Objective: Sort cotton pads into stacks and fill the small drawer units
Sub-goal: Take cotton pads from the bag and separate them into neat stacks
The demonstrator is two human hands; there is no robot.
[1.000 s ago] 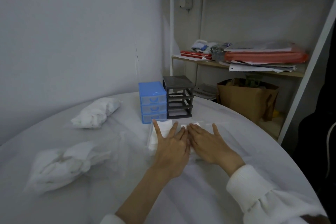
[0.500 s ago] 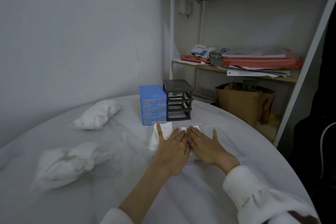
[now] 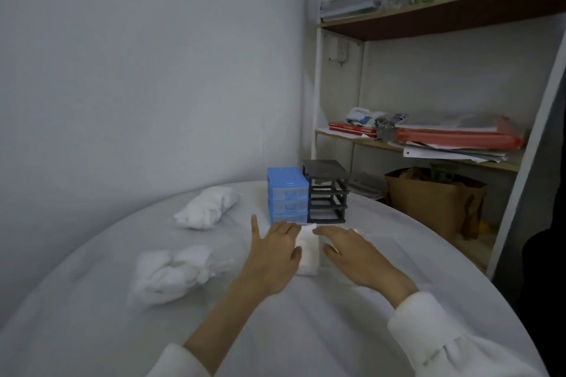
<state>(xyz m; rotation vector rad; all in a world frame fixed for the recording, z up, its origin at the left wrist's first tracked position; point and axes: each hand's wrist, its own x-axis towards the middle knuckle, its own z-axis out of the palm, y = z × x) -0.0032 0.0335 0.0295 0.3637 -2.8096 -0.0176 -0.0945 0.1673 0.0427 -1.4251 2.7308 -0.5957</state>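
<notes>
From the head camera, both hands lie flat on a round table (image 3: 306, 330) under a white cloth. The left hand (image 3: 274, 254) has its fingers straight and thumb spread, gripping nothing; the right hand (image 3: 355, 251) is equally flat and holds nothing. Between them, touching both, sits a white stack of cotton pads (image 3: 307, 249). Just beyond stand the blue drawer unit (image 3: 287, 194), drawers closed, and the black drawer frame (image 3: 327, 191) beside it. Two plastic bags of pads (image 3: 171, 272) lie to the left.
</notes>
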